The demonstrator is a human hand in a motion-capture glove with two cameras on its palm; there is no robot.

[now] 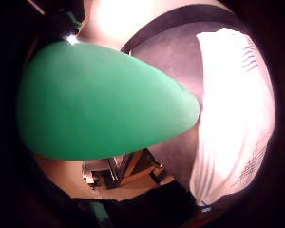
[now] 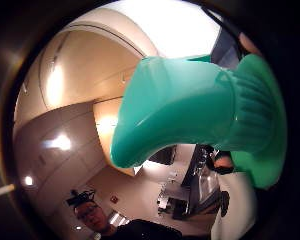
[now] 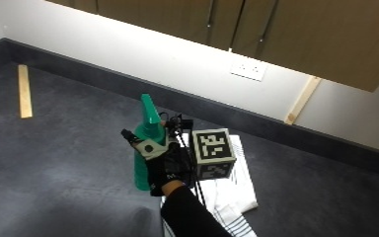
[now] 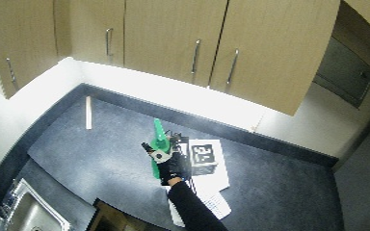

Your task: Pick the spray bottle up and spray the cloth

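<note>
While we list the scene from the outside view, first comes the green spray bottle (image 3: 145,143): upright, nozzle end uppermost, raised over the dark grey table (image 3: 58,163). Our gloved right hand (image 3: 167,168) is wrapped round its neck and upper body, the grip curled closed on the bottle. Next, the white cloth (image 3: 239,190): lying flat on the table just beside the hand, on the side away from the bottle, with thin dark stripes at its near end. In the little-finger palm view we note the bottle's green body (image 1: 104,107) filling much of the picture, the cloth (image 1: 232,114) beyond it. Lastly, a wooden strip (image 3: 24,91) lies well apart near the wall.
</note>
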